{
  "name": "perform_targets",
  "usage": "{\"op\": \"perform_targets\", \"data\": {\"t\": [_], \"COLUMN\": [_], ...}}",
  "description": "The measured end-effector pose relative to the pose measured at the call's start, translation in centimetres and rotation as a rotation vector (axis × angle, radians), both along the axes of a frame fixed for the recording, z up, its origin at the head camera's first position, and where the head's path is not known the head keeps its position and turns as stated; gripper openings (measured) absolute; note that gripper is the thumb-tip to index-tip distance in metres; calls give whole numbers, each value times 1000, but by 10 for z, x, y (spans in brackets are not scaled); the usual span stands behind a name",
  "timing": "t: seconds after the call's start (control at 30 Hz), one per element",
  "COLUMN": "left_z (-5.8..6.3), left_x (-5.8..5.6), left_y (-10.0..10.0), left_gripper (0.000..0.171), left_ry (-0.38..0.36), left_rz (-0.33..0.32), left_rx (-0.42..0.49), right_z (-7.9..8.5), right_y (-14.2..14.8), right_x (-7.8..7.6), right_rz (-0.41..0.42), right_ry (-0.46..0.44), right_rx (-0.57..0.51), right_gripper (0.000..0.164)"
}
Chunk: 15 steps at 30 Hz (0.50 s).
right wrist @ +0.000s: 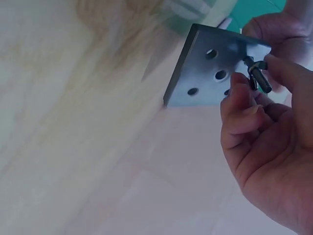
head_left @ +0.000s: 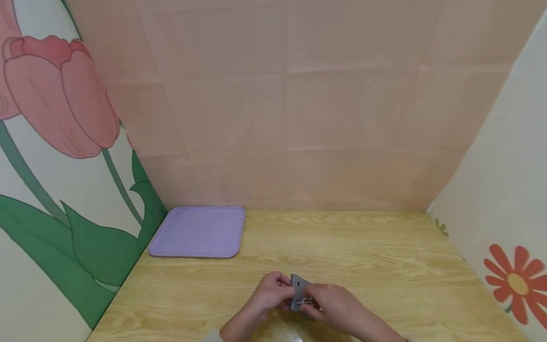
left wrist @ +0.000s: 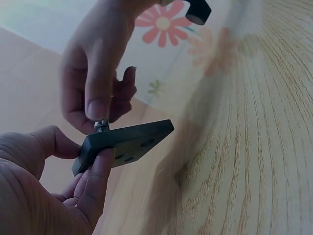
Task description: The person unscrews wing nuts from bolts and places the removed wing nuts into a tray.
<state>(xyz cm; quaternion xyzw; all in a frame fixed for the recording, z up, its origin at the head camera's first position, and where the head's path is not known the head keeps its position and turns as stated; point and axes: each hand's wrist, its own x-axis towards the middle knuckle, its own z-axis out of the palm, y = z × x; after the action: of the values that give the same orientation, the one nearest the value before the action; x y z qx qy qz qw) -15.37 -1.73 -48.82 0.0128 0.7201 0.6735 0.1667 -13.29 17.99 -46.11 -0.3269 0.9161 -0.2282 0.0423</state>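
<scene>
Near the front of the table in the head view, my left hand (head_left: pixel 270 293) pinches the edge of a grey square plate (right wrist: pixel 203 73) with several round holes. A threaded bolt (right wrist: pixel 264 85) sticks out of the plate's face near one corner. On the bolt is a small nut with two wings, like a wing nut (right wrist: pixel 252 77). My right hand (head_left: pixel 337 305) has its thumb and index finger on either side of this nut. The left wrist view shows the plate tilted above the tabletop, left fingers beneath it, the right hand over the bolt.
A flat purple tray (head_left: pixel 196 232) lies at the back left of the wood-grain table (head_left: pixel 342 242). A brown sheet (head_left: pixel 342 109) hangs behind, and flower-patterned walls stand on both sides. A dark angular object (left wrist: pixel 198 12) shows at the top of the left wrist view.
</scene>
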Motion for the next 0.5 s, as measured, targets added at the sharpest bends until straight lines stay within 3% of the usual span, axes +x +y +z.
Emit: {"op": "perform_targets", "data": {"t": [0.1, 0.2, 0.3, 0.4, 0.47, 0.5], "left_z": [0, 1, 2, 3, 4, 4], "left_x": [-1, -2, -2, -2, -2, -2], "left_y": [-1, -1, -1, 0, 0, 0], "left_gripper": [22, 22, 22, 22, 22, 22], "left_ry": [-5, -20, -27, -29, -28, -29], "left_rz": [-2, 0, 5, 9, 10, 11], "left_rx": [-10, -29, -40, -41, -37, -35], "right_z": [0, -2, -4, -6, -6, -5], "right_y": [-1, -2, -3, -3, -3, -2], "right_x": [1, 2, 2, 1, 1, 2], "right_rz": [66, 124, 152, 161, 142, 120], "right_ry": [218, 499, 703, 776, 736, 671], "right_rx": [98, 181, 214, 214, 199, 180], "right_gripper": [20, 23, 28, 30, 28, 26]}}
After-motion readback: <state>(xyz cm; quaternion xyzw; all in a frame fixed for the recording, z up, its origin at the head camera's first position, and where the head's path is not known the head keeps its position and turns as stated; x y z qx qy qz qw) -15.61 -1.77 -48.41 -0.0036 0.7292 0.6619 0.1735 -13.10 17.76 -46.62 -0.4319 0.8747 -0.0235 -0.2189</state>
